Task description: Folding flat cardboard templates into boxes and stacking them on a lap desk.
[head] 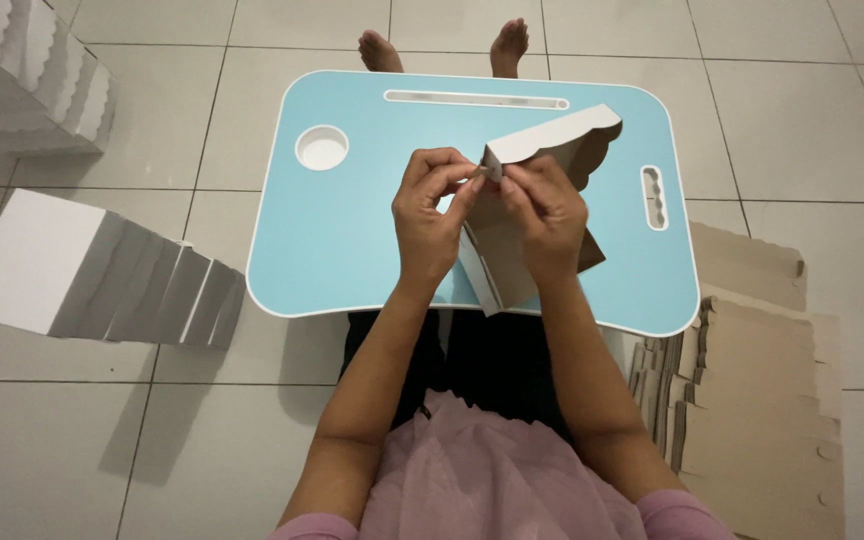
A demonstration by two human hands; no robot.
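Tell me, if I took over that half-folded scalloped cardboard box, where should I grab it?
Probably at the corner where the flaps meet, as both the left hand and the right hand pinch the cardboard box there now. Come from your own side, above the blue lap table: the scalloped edge points away and looks flimsy.

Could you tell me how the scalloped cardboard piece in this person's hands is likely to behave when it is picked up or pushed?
The cardboard piece looks thin and creased, so it probably flexes at its folds yet stays stiff between them. The left hand and right hand pinch it by the fingertips alone, which suggests it is light. Pushed across the smooth blue lap table, it would likely slide.
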